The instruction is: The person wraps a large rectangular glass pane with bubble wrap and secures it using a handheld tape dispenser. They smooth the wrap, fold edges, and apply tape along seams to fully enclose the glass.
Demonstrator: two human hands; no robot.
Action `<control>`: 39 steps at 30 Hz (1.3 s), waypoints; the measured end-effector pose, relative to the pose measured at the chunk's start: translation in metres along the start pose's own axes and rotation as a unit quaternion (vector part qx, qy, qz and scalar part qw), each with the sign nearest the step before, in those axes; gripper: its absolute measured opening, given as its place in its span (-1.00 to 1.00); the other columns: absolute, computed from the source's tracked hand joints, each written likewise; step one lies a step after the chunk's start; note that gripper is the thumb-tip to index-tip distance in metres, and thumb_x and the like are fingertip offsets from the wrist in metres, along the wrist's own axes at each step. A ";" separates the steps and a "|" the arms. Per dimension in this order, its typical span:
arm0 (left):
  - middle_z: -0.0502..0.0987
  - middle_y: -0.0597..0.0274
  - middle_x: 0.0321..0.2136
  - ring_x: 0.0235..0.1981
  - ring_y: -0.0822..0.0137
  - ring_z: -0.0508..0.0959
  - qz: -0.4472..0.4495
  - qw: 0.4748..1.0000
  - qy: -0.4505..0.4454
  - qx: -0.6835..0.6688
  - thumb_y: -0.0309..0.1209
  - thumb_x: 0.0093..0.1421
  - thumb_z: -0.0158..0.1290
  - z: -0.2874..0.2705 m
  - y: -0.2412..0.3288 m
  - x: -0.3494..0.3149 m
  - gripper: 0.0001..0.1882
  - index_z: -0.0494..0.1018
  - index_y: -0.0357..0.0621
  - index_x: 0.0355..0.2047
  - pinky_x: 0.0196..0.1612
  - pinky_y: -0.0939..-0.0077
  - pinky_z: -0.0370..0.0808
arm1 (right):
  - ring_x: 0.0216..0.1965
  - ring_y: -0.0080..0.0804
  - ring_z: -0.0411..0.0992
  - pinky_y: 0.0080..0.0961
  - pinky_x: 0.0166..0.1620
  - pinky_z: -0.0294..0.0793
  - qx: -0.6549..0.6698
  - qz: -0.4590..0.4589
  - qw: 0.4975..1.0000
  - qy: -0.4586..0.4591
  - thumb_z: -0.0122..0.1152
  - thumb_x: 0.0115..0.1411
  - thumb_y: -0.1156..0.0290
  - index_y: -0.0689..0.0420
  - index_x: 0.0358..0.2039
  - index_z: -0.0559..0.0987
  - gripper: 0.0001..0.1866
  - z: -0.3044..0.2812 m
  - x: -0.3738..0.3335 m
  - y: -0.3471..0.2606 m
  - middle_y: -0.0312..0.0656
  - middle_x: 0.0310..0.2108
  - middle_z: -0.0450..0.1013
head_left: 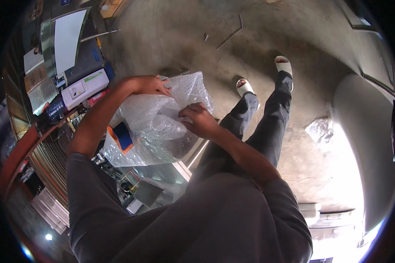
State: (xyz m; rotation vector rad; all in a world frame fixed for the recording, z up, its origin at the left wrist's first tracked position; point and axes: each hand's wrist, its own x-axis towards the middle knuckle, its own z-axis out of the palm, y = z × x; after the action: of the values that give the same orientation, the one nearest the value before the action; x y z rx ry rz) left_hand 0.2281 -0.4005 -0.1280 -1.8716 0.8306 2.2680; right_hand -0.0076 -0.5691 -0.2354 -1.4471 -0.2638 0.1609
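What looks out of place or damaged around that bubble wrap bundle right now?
Nothing is clearly damaged. The bubble wrap lies loose and crumpled, leaving an orange-and-blue item exposed at its lower left. Both hands, left and right, grip the wrap. The concrete floor shows cracks.

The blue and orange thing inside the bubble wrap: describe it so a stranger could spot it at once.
Start at the clear bubble wrap that both hands hold over the concrete floor. Look to its lower left edge, below the left forearm. There sits the blue and orange thing, the only bright colour showing through the wrap.
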 end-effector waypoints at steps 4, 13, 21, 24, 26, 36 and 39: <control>0.42 0.23 0.30 0.51 0.01 0.01 -0.018 0.999 -0.003 0.029 -0.17 0.34 0.13 0.002 0.002 0.001 -0.58 0.55 0.07 0.17 0.51 -0.18 -0.27 | -0.05 -0.22 0.48 -0.25 0.11 0.29 -0.045 0.089 0.994 0.047 0.59 -0.10 0.23 0.04 -0.20 0.57 -0.54 0.013 0.008 -0.015 -0.23 -0.24 0.55; 0.66 0.02 -0.07 -0.03 0.08 0.64 0.048 0.997 0.048 0.028 -0.32 0.29 0.13 0.007 0.006 0.008 -0.71 0.64 -0.11 -0.03 0.13 0.27 0.46 | 0.50 -0.19 -0.04 -0.03 0.43 0.01 -0.115 0.014 0.993 -0.016 0.58 -0.06 0.28 -0.01 0.48 0.10 0.15 -0.011 0.039 -0.019 -0.03 0.48 -0.02; 0.65 -0.13 -0.17 -0.05 0.15 0.63 -0.050 0.986 0.151 -0.057 -0.45 0.27 -0.01 0.009 0.003 0.012 -0.70 0.58 -0.29 -0.06 0.04 0.27 0.52 | 0.56 -0.21 -0.22 0.11 0.54 -0.25 -0.059 -0.026 0.989 -0.130 0.38 0.12 0.42 -0.03 0.46 0.19 -0.09 -0.002 0.038 0.003 -0.12 0.55 -0.13; 0.65 -0.07 -0.10 -0.01 0.21 0.62 -0.045 0.932 0.245 -0.265 -0.39 0.33 -0.01 -0.004 0.019 0.001 -0.69 0.58 -0.33 -0.05 0.09 0.32 0.50 | 0.56 -0.25 -0.18 0.14 0.53 -0.28 -0.169 -0.048 0.960 -0.219 0.30 0.27 0.23 0.13 0.43 0.20 -0.21 0.000 0.033 0.000 -0.21 0.57 -0.17; 0.62 -0.03 0.01 0.07 0.19 0.58 0.011 0.893 0.321 -0.316 -0.29 0.39 -0.05 -0.014 0.034 -0.019 -0.61 0.55 -0.34 0.03 0.18 0.29 0.45 | 0.56 -0.25 -0.17 0.17 0.53 -0.30 -0.164 -0.043 0.960 -0.224 0.27 0.29 0.27 0.15 0.41 0.23 -0.27 0.000 0.032 -0.002 -0.21 0.56 -0.16; 0.07 -0.27 0.43 0.44 -0.30 0.09 0.099 0.790 0.574 0.191 0.56 0.08 -0.04 0.115 0.053 -0.128 0.16 0.13 -0.04 0.43 0.40 -0.27 0.05 | 0.55 -0.26 -0.11 0.22 0.52 -0.30 -0.201 -0.064 0.953 -0.216 0.27 0.27 0.32 0.24 0.36 0.27 -0.30 0.002 0.033 -0.003 -0.21 0.56 -0.15; 0.07 -0.29 0.43 0.45 -0.34 0.06 0.148 0.768 0.535 0.319 0.44 0.19 -0.03 0.136 0.076 -0.091 0.02 0.19 -0.08 0.39 0.39 -0.40 -0.02 | 0.54 -0.26 -0.08 0.24 0.51 -0.31 -0.218 -0.059 0.946 -0.233 0.28 0.25 0.30 0.15 0.36 0.30 -0.31 0.000 0.034 -0.002 -0.19 0.54 -0.04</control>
State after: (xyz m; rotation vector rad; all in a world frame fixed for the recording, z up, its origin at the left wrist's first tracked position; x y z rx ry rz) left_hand 0.1002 -0.3786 -0.0026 -2.5983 1.7850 0.5166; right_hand 0.0252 -0.5602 -0.2310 -1.8136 -0.8129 0.3644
